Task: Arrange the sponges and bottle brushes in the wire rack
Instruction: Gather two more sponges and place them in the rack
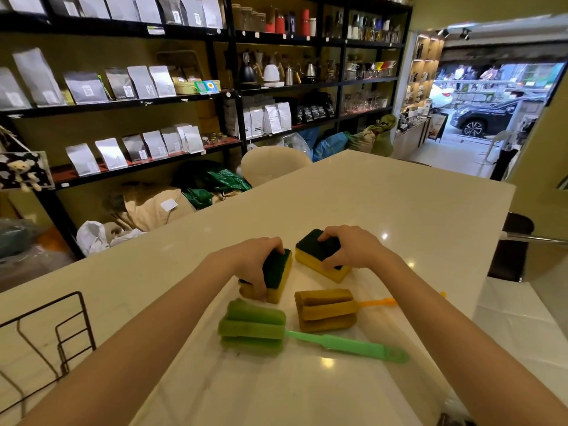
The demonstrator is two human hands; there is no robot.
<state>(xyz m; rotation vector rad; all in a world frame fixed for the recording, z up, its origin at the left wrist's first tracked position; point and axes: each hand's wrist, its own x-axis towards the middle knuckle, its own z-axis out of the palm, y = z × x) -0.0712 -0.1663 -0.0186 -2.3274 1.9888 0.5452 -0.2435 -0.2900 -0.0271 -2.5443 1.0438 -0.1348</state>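
Two yellow sponges with dark green scouring tops lie on the pale table. My left hand [256, 262] grips the left sponge [278, 276], fingers over its top and thumb at its near end. My right hand [350, 245] grips the right sponge [316, 256] from above. Nearer to me lie a green bottle brush [255, 327] with its long green handle pointing right, and a brown-orange bottle brush [325, 309] with a thin orange handle. The black wire rack [73, 333] stands at the table's near left corner, apart from both hands.
The table's [384, 195] left edge runs diagonally past bags on the floor and black shelves of pouches and kettles. A round cream chair [273, 162] sits at the far end. A dark stool [516, 241] stands beyond the right edge.
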